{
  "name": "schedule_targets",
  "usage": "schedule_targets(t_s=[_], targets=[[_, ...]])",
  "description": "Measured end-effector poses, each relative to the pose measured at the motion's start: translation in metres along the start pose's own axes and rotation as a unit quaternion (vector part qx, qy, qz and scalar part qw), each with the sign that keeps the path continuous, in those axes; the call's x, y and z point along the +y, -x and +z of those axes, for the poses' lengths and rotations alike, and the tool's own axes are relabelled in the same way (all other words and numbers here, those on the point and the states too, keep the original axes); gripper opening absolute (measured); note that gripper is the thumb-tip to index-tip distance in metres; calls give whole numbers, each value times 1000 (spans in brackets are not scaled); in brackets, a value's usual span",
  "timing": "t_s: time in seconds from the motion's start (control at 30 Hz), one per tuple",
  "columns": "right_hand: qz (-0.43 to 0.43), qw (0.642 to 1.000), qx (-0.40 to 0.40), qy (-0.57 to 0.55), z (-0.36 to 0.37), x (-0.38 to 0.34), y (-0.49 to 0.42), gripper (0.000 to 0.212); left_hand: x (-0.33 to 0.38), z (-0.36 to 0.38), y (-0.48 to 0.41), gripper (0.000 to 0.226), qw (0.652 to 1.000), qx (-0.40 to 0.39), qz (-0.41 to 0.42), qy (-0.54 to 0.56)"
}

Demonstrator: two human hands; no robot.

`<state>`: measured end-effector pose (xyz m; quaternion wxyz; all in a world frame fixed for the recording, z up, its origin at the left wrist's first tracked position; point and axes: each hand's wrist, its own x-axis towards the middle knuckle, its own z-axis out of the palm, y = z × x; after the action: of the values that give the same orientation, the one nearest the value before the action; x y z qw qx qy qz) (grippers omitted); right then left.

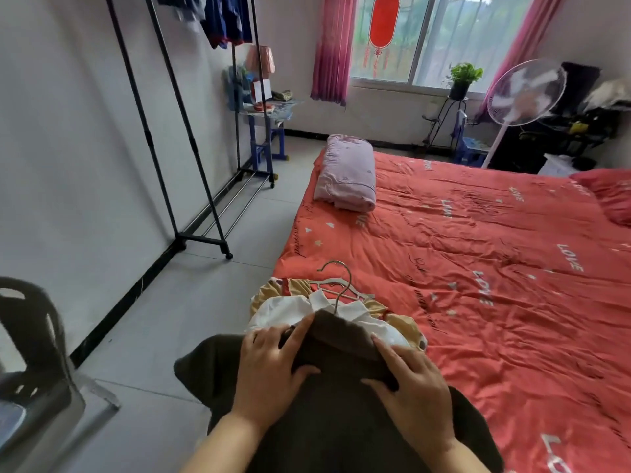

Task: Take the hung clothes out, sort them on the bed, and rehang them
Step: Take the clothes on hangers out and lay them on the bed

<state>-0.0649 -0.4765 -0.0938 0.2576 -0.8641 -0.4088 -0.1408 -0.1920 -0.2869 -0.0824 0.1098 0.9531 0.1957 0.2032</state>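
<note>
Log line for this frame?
step: sorting | left hand: holds dark garment | right hand: holds dark garment | place: bed edge, over hangered clothes

around the room

a white standing fan [527, 93] stands near a potted plant [464, 76] on a wire stand [452, 112] below the window [454, 35], which bears a red lantern sticker [384, 22] between pink curtains [333, 49]. a pink lamp [261, 59] sits on a small counter [273, 109] by the wall. a dark plastic chair [30, 336] stands at near left.
</note>
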Motion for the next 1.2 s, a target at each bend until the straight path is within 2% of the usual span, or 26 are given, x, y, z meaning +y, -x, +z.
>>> schedule_targets(t_s=[0.13,0.27,0.33,0.43,0.53,0.67,0.83,1.03,1.2], targets=[[2,999,-42,-10,45,39,-62,63,-14,39,-54,100,997,-42,-56,-30],[89,987,-125,46,103,75,-119,76,-29,72,-79,99,991,-80,-91,-50],[119,970,-200,70,125,88,-134,75,-34,88,-82,96,985,-113,-119,-55],[136,959,-243,46,149,97,-134,71,-38,106,-79,86,977,-151,-147,-36],[129,952,-279,15,164,97,-118,67,-42,117,-76,88,973,-169,-148,-49],[100,948,-303,19,168,89,-108,60,-41,110,-80,75,965,-184,-188,-22],[31,953,-299,24,157,58,-121,55,-46,84,-76,64,966,-124,-221,-60],[-107,939,-325,-19,124,-42,-138,54,-70,14,-31,62,950,-51,-294,-93],[-245,906,-341,-49,94,-165,-116,55,-91,-73,59,63,909,-13,-396,-133]])
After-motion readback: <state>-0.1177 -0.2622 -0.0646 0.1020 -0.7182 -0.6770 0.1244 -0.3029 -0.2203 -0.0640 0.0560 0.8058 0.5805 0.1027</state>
